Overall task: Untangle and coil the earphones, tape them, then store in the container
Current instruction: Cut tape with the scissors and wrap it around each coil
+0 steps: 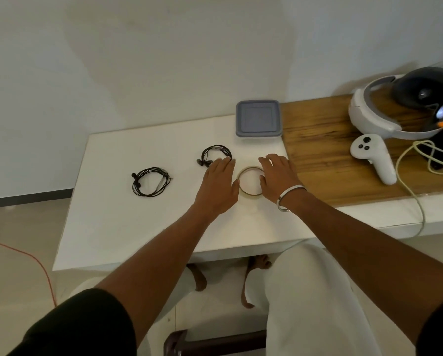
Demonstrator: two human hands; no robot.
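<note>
Two black coiled earphones lie on the white table (pixel 117 227): one coil (pixel 150 181) at the left, another coil (pixel 216 154) further back near the middle. A clear tape roll (pixel 250 193) lies flat between my hands. My left hand (pixel 219 186) rests flat just left of the roll, its fingertips near the second coil. My right hand (pixel 277 177) lies on the right side of the roll with fingers spread and relaxed, holding nothing. A grey lidded container (pixel 259 118) stands shut at the back of the table.
A wooden board (pixel 325 155) on the right carries a white headset (pixel 384 111), a white hand controller (pixel 374 156) and a pale yellow cable (pixel 415 199). A red cord (pixel 35 260) runs over the floor at left. My knees are under the table's front edge.
</note>
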